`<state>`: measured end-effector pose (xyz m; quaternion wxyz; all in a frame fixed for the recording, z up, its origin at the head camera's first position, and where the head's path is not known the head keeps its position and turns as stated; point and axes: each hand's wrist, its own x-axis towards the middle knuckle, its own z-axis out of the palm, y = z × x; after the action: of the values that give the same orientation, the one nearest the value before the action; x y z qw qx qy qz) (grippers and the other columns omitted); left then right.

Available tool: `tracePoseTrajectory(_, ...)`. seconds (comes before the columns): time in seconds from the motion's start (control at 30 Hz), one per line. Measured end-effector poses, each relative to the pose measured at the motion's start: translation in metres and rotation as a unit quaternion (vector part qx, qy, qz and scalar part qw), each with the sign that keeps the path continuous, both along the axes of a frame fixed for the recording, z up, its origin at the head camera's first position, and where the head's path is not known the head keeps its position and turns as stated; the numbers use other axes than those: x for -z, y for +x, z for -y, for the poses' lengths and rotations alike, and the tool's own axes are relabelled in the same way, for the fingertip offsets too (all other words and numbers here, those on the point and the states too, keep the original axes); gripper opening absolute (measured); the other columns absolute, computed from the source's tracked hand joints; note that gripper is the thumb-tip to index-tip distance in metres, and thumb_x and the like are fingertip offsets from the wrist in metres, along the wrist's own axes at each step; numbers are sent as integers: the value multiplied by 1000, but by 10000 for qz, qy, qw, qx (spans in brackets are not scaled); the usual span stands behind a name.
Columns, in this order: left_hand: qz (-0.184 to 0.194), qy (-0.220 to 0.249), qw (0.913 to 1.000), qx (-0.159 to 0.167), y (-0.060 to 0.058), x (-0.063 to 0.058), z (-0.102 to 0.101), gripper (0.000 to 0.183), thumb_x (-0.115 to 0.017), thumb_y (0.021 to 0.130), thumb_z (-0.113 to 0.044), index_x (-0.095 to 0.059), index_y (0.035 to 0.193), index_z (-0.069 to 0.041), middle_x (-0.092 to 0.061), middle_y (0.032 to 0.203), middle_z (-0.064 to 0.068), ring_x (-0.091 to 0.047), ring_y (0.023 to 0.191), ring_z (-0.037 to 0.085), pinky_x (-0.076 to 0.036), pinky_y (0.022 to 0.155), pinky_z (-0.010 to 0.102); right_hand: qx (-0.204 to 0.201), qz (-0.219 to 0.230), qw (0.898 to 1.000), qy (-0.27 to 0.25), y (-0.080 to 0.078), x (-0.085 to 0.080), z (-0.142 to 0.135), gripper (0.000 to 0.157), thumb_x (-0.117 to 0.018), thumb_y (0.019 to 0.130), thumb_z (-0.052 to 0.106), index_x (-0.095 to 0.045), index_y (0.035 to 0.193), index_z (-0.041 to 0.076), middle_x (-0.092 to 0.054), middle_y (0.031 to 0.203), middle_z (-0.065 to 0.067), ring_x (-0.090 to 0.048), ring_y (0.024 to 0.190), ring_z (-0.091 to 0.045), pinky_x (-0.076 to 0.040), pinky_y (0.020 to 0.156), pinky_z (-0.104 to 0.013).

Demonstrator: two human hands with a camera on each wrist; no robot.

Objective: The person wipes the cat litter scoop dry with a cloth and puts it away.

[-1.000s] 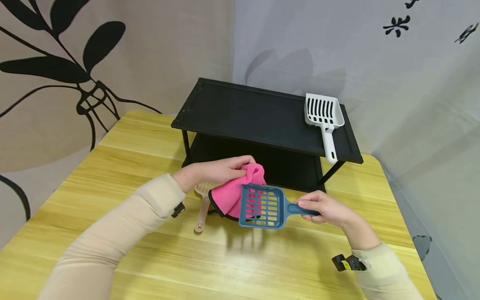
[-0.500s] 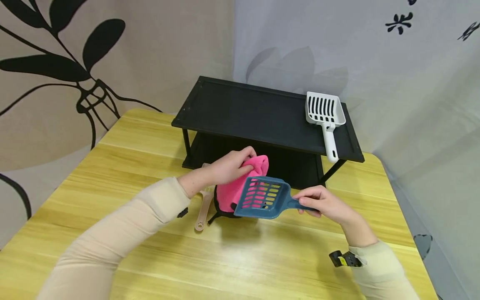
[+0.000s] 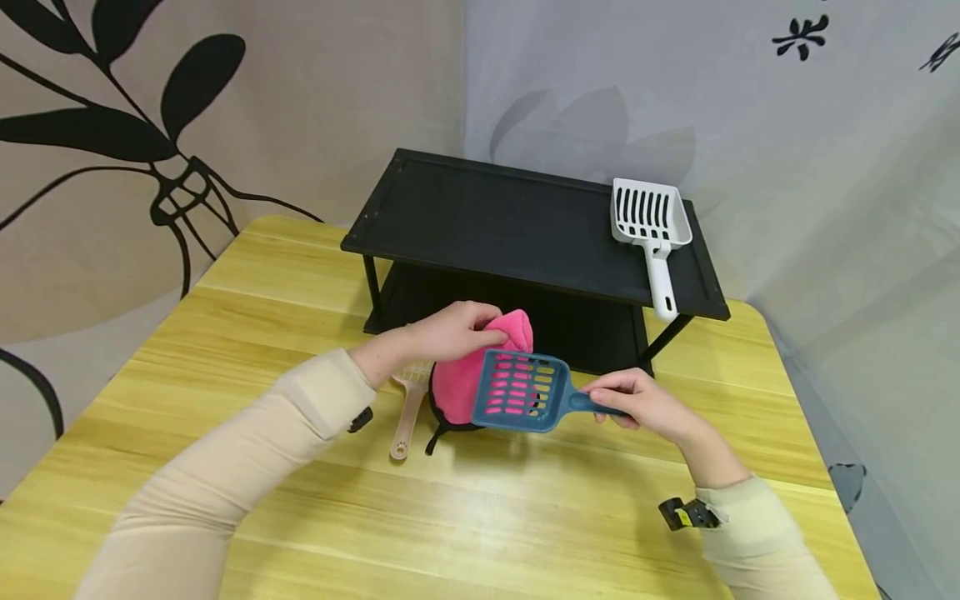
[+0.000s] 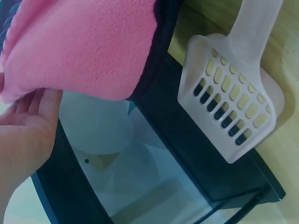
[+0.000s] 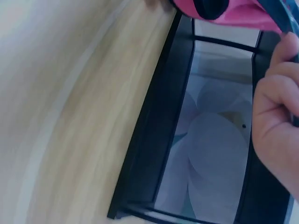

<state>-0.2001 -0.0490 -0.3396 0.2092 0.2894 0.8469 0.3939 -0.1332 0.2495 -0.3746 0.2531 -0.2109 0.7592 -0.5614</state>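
In the head view, my left hand [image 3: 450, 335] grips a fuzzy pink cloth [image 3: 459, 385] with black edging and a small black loop. The cloth hangs behind a blue slotted litter scoop [image 3: 573, 402], and pink shows through its slots. My right hand [image 3: 647, 407] holds this scoop by its handle, above the table. Whether the cloth presses against the scoop's back cannot be made out. A beige litter scoop [image 3: 407, 421] with a paw mark on its handle lies on the table beside the cloth, its head partly hidden by my left arm.
A two-tier black shelf [image 3: 495, 225] stands at the back of the wooden table [image 3: 480, 533]. On its top right lies a white litter scoop [image 3: 651, 221], its handle sticking out past the front edge. A patterned fabric backdrop [image 3: 360, 92] rises behind.
The blue scoop has shifted slightly left and up, tilting midway and then facing me again. The pink cloth has bunched up behind it, its lower edge drawn in, still in my left hand.
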Motion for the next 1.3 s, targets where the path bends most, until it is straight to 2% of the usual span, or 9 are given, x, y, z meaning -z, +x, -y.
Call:
tracePoseTrajectory(0.1,371,35,9993,75,0,0,1,19,-52,96,-23,-50,85,-7,-46,73,1,-45,66,12,-37,59,23,69,-24,9998,194,0,-2,-5,21,-50,96,12,-71,97,19,-61,67,7,-33,41,-9,-27,38,-20)
tracePoseTrajectory(0.23,471,15,9988,150,2,1,-3,17,-51,96,-22,-48,89,-7,-43,72,2,-45,67,12,-38,60,23,-232,-48,9994,254,-2,-6,-1,24,-51,96,12,-65,102,-6,-60,68,7,-31,40,-11,-27,38,-20)
tracePoseTrajectory(0.3,516,55,9984,209,3,2,-7,17,-51,96,-21,-47,90,-6,-42,71,1,-45,67,12,-38,61,22,-411,-64,9988,258,-4,-7,3,29,-50,96,12,-61,103,-13,-59,68,7,-30,40,-10,-26,38,-20)
tracePoseTrajectory(0.4,828,260,9955,380,6,2,-12,15,-49,97,-20,-47,95,-5,-45,75,2,-47,71,12,-40,65,22,-560,-107,9982,175,-8,-5,6,29,-51,96,11,-60,103,-15,-59,67,6,-29,40,-10,-23,37,-22)
tracePoseTrajectory(0.57,1529,647,9831,769,6,2,-10,16,-44,99,-21,-46,106,-7,-52,87,4,-52,80,14,-44,70,24,-494,-71,9987,49,-10,-5,3,28,-51,95,10,-61,102,-15,-60,67,5,-26,41,-12,-19,38,-24)
tracePoseTrajectory(0.77,1572,841,9783,1055,4,3,-4,14,-42,100,-19,-45,106,-7,-50,90,5,-52,82,15,-45,72,26,-252,-86,9994,234,-5,-7,0,31,-52,95,12,-60,103,-17,-59,67,7,-26,43,-11,-21,40,-22)
tracePoseTrajectory(0.9,1608,906,9776,1012,2,1,0,14,-43,100,-19,-45,107,-8,-51,94,6,-54,85,15,-47,74,26,-57,-93,9996,270,-3,-8,-4,28,-51,96,12,-62,101,-13,-58,67,7,-27,44,-10,-22,40,-22)
tracePoseTrajectory(1.13,1754,1006,9752,898,0,-1,9,19,-40,101,-18,-45,116,-8,-54,104,8,-57,87,15,-49,76,27,171,-37,9998,105,-2,-8,-14,23,-50,96,11,-71,93,21,-60,66,8,-25,43,-12,-20,41,-24)
tracePoseTrajectory(1.3,1756,962,9765,802,-1,-5,17,22,-41,101,-18,-44,120,-9,-55,107,9,-59,86,17,-52,75,29,251,-4,9997,-13,0,-8,-19,27,-49,97,11,-71,92,26,-60,67,10,-23,44,-16,-19,41,-26)
